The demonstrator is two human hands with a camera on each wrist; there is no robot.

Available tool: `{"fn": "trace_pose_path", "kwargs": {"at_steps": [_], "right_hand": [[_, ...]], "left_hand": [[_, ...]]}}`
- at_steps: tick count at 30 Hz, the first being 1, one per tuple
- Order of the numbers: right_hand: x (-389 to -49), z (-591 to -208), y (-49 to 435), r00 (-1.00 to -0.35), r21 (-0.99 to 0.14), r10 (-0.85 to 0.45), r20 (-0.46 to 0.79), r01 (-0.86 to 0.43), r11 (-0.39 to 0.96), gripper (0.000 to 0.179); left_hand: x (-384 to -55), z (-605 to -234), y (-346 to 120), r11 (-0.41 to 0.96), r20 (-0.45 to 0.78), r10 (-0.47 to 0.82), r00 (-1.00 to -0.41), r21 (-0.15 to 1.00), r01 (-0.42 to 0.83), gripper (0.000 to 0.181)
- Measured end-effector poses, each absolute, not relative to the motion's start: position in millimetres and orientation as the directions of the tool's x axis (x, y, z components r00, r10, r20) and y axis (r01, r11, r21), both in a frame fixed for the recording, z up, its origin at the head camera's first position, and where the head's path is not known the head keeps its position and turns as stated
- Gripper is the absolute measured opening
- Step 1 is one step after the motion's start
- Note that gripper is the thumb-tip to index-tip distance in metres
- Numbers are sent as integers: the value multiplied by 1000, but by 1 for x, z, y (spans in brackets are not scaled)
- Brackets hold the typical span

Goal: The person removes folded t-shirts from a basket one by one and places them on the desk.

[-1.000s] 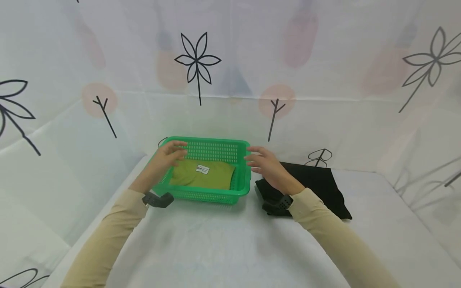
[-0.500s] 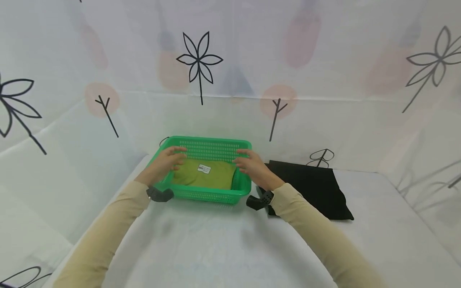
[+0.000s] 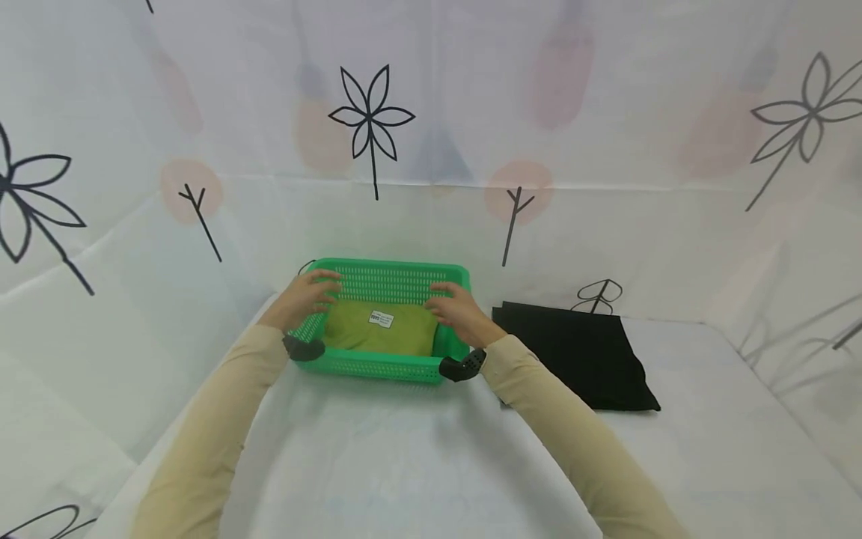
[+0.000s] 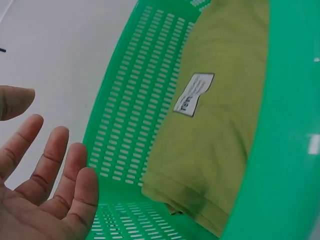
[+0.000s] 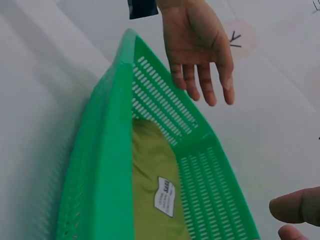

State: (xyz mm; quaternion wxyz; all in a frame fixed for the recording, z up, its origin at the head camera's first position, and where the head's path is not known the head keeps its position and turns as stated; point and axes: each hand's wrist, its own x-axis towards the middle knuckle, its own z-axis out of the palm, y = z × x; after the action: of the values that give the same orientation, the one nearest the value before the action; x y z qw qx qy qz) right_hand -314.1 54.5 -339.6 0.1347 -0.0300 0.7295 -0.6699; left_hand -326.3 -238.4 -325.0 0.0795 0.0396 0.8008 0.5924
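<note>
Left grip [image 3: 304,301] and right grip [image 3: 461,313] are spread, fingers apart, at opposite ends of the green basket [image 3: 390,283]. Olive cloth [image 3: 370,338] with a white label [image 3: 381,320] lies inside, behind the front wall [image 3: 377,368]. Black cloth [image 3: 579,352] lies on the table [image 3: 390,464] to the right, partly covered by the right sleeve [image 3: 559,423]. Right wrist view: right grip mostly cut off.
</note>
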Motion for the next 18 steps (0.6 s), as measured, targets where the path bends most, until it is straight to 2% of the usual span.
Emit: {"fn": "trace_pose_path", "kwargs": {"at_steps": [9, 18], "right_hand": [[-325, -346, 44, -972, -974, -132, -194, 175, 145, 54], [-332, -350, 35, -969, -963, -120, -217, 192, 191, 57]], "left_hand": [[-345, -333, -243, 352, -36, 83, -996, 936, -5, 53], [-351, -334, -245, 384, -145, 85, -986, 918, -102, 55]]}}
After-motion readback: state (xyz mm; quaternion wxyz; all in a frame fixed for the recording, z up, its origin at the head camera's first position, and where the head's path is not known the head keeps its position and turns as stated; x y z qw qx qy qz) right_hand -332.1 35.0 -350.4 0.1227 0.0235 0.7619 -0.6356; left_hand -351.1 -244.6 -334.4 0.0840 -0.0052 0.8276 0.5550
